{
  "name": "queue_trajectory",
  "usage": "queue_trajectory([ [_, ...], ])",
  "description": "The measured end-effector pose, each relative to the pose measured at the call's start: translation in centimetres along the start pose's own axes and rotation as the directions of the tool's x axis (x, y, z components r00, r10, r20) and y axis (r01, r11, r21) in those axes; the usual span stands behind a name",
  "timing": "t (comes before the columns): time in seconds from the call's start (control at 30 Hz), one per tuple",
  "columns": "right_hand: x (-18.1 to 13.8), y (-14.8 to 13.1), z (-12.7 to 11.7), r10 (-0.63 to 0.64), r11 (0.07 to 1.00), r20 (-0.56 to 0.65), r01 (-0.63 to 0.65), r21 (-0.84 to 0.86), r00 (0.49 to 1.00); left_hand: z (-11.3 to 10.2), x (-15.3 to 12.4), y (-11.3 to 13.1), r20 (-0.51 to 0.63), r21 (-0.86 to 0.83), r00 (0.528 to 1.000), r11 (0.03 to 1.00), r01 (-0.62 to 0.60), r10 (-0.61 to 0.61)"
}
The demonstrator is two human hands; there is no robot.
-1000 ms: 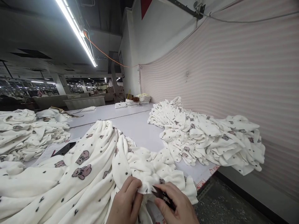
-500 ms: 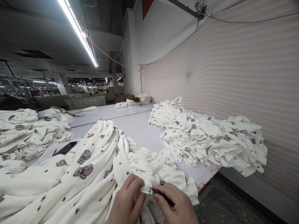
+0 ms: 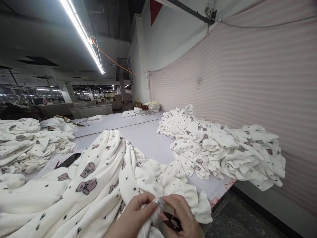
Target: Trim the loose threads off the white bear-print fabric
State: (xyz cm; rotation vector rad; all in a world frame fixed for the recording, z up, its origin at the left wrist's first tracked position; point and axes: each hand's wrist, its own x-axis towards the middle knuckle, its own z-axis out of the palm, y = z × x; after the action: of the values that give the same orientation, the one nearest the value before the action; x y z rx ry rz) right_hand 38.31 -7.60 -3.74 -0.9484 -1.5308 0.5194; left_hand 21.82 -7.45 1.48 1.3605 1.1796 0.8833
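Note:
White plush fabric (image 3: 94, 205) printed with purple-grey bears and dark marks lies heaped in front of me. My left hand (image 3: 140, 210) pinches an edge of it between thumb and fingers. Close on the right, my right hand (image 3: 182, 215) has its fingertips at the same edge, near the left thumb. Small black thread snips (image 3: 172, 222) are tucked in the right palm, partly covered by the fingers. The two hands nearly meet, low in the view. The fabric between the fingertips is bunched, and its edge is partly hidden.
Another heap of the same fabric (image 3: 218, 142) rests along the table's right side, overhanging the edge. More piled fabric (image 3: 27, 142) lies at left, near a black phone (image 3: 68, 160) on paper. Folded stacks (image 3: 141, 110) stand at the table's far end. Striped cloth (image 3: 235, 72) covers the wall.
The snips' tip pointed at the fabric edge earlier; now the snips sit back in the right palm. The right fingertips have moved up to the edge beside the left hand.

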Motion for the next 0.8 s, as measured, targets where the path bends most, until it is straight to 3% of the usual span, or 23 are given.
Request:
queue_trajectory([
  [0.13,-0.5,0.8,0.4,-0.042,0.997,0.091,0.048,-0.058,0.995,0.5,-0.3,0.5,0.053,0.13,0.998,0.99,-0.051,0.044],
  [0.3,-0.1,1.0,1.0,0.115,0.993,0.041,-0.115,-0.017,0.992,1.5,-1.0,1.4,-0.027,0.329,0.999,0.944,-0.036,0.047],
  [0.43,0.0,0.5,1.5,0.21,0.974,0.0,-0.21,0.082,0.978,2.2,-0.7,1.3,-0.052,0.289,0.996,0.956,-0.058,0.077],
  [0.57,-0.6,1.0,0.9,0.317,0.926,0.05,-0.321,0.199,0.947,1.9,-0.4,1.1,-0.112,0.159,0.992,0.987,-0.037,0.055],
  [0.67,-1.0,1.3,-0.4,0.267,0.944,0.083,-0.278,0.178,0.96,1.8,-0.5,1.2,-0.108,0.123,0.993,0.992,-0.034,0.048],
  [0.8,-0.6,0.8,-1.8,0.214,0.97,0.146,-0.228,0.086,0.966,2.3,-0.5,1.2,-0.077,0.242,0.991,0.966,-0.085,0.106],
])
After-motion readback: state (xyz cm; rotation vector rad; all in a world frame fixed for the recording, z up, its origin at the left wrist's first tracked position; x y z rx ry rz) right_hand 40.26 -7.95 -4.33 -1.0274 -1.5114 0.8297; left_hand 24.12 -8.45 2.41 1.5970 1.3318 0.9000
